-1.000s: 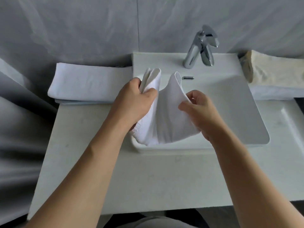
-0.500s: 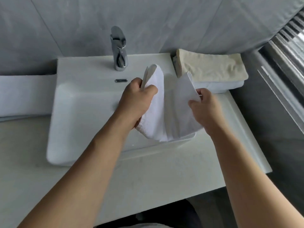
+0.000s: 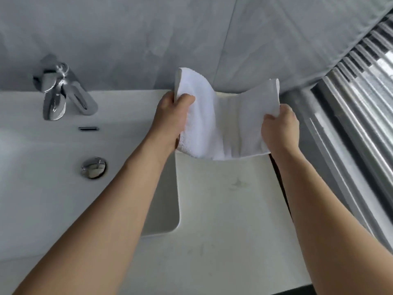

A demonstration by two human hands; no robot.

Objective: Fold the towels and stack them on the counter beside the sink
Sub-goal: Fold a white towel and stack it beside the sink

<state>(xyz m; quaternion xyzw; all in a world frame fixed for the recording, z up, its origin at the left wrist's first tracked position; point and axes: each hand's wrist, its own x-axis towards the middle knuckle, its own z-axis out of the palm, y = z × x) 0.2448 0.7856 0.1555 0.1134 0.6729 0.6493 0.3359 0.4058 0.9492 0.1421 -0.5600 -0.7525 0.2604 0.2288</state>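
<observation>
White towel held above surface right of sink; left hand grip and right hand grip each clamp one towel end.

both bare forearms reach forward and up from the bottom edge, the left from the lower left corner, the right from the lower right. the left hand has its back to the camera, its thumb curled over the front and its fingers wrapped behind what it grips. the right hand sits a little lower and well apart from the left, fingers curled in a pinch, knuckles upward. both wrists are nearly straight.
</observation>
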